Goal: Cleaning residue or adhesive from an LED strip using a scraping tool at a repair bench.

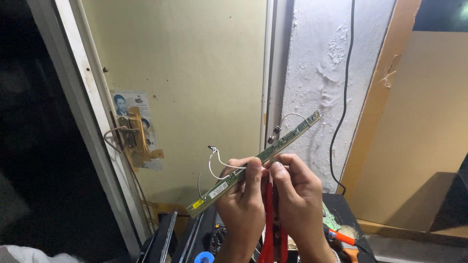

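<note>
Fingers (254,168) of both hands are pinching the green circuit strip (253,163) mid-length (red scissors (269,219) below); it is slanting near-left to far-right.

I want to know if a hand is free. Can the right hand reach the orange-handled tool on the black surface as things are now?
Probably not at once: the right hand pinches the green circuit strip and seems to hold red handles. The orange-handled tool lies just below, unobstructed.
</note>
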